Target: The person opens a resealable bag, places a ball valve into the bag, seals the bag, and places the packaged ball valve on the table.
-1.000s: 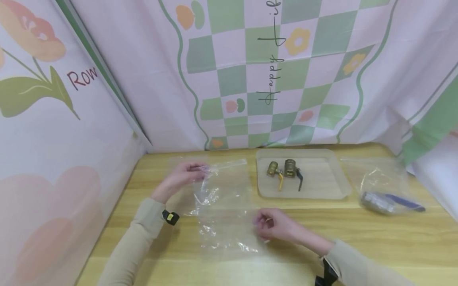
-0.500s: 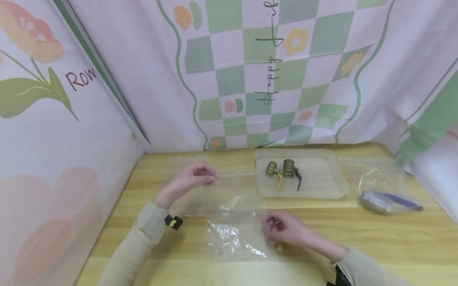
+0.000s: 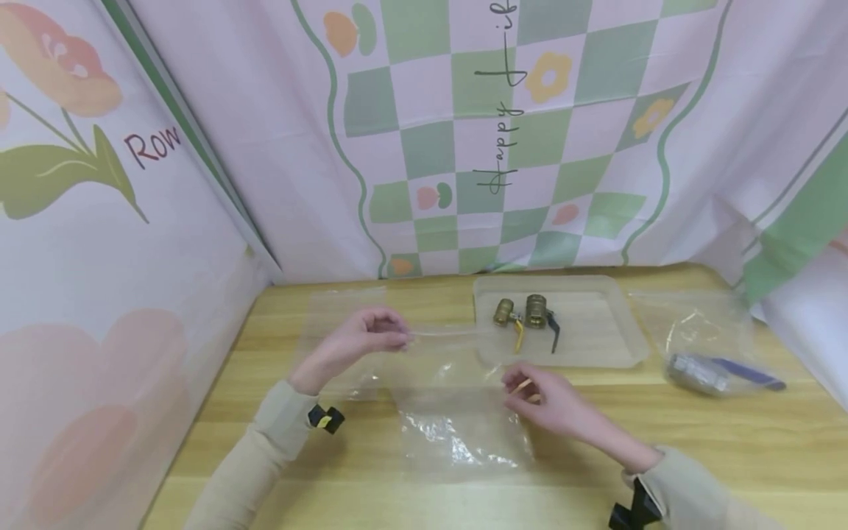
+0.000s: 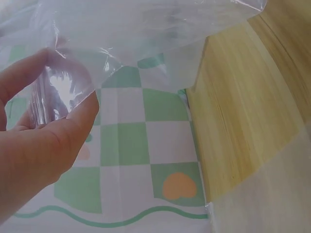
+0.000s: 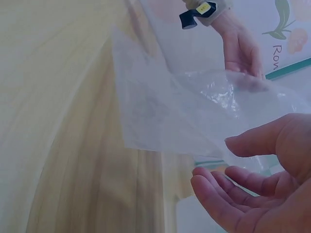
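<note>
My left hand [image 3: 367, 335] pinches a clear zip-lock bag [image 3: 457, 434] near one end of its zip edge. The bag hangs over the table, flat and see-through, with shiny creases in its lower part. In the left wrist view, clear film [image 4: 63, 87] runs between the thumb and fingers of that hand. My right hand [image 3: 550, 397] is at the bag's right side. In the right wrist view, its thumb [image 5: 257, 141] and fingertips stand apart, close to the bag [image 5: 150, 111], with no film gripped between them.
A second clear bag [image 3: 331, 305] lies flat under the left forearm. Behind the right hand, a translucent tray [image 3: 596, 350] holds two brass ball valves, one yellow-handled [image 3: 504, 312], one dark-handled [image 3: 536, 311]. Farther right lies a bag [image 3: 712, 324] containing a valve with a blue handle [image 3: 748, 373].
Both hands have shifted to the right with the bag, its zip edge now reaching the tray's left side. My right hand has risen toward the tray, and its fingers have parted slightly.
</note>
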### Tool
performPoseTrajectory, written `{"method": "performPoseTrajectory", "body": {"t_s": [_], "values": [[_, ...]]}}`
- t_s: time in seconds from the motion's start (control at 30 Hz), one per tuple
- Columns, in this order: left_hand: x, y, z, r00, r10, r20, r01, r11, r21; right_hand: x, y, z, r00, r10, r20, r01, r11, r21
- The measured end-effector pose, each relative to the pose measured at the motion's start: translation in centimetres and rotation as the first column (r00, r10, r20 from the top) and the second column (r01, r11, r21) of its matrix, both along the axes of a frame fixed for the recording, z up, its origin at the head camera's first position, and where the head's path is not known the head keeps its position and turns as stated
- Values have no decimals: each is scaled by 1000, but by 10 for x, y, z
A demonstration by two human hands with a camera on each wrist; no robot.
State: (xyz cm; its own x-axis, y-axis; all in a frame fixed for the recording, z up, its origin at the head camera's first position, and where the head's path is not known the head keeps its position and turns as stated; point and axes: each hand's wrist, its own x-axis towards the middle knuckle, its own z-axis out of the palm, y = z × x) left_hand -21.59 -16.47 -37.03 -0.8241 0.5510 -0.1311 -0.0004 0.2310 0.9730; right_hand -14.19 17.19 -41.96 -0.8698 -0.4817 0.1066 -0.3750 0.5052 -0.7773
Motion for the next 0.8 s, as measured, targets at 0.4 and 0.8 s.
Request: {"method": "performPoseTrajectory", "body": {"t_s": [0.4, 0.8], "values": [[11, 11, 6, 998, -55, -24, 56, 998, 27, -2, 5, 7, 997, -71, -11, 71, 997, -6], [17, 26, 5, 1000, 7, 9, -8, 999, 36, 0, 4, 21, 991, -99, -90, 99, 995, 2]]}}
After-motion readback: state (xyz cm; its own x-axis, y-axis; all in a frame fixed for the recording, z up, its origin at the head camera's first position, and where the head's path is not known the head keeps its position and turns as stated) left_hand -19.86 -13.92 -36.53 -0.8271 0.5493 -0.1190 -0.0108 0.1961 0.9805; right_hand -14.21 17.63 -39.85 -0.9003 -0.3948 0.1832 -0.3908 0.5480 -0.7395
